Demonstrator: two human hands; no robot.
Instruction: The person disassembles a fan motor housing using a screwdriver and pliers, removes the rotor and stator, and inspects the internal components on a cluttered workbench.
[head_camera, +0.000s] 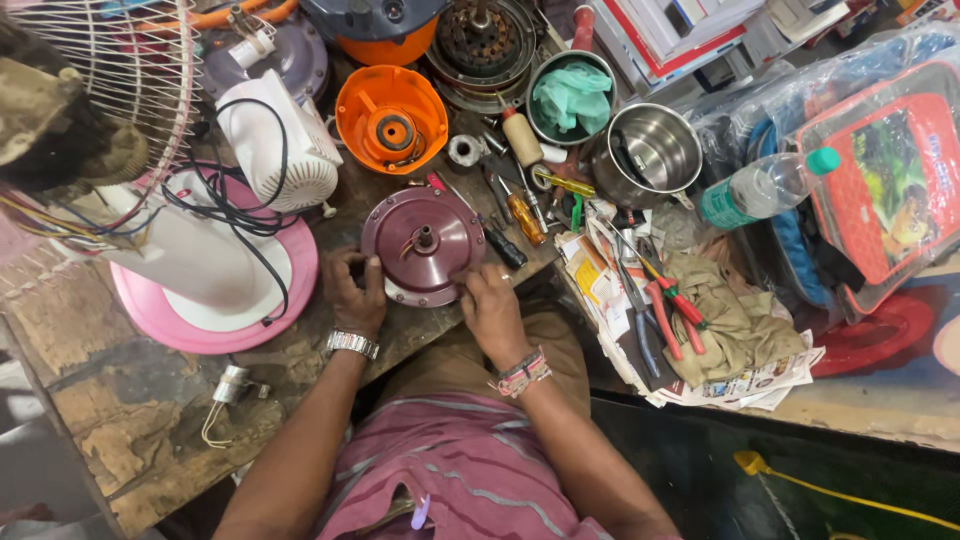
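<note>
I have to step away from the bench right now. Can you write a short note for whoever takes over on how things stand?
Left hand grips the left edge of the maroon round motor housing on the wooden bench. Right hand pinches at its lower right rim; whether it holds a small part cannot be told. Housing lies flat, shaft up, a wire showing on top. Screwdrivers lie just right of it, pliers farther right on newspaper. Orange cover sits behind. Housing not yet opened.

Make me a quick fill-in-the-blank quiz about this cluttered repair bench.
1. Both hands, left hand and right hand, touch the round ____ motor cover.
2. The left wrist wears a metal ____.
3. The steel pot sits beside a plastic ____ with a green cap.

Missing words: maroon; watch; bottle
</note>
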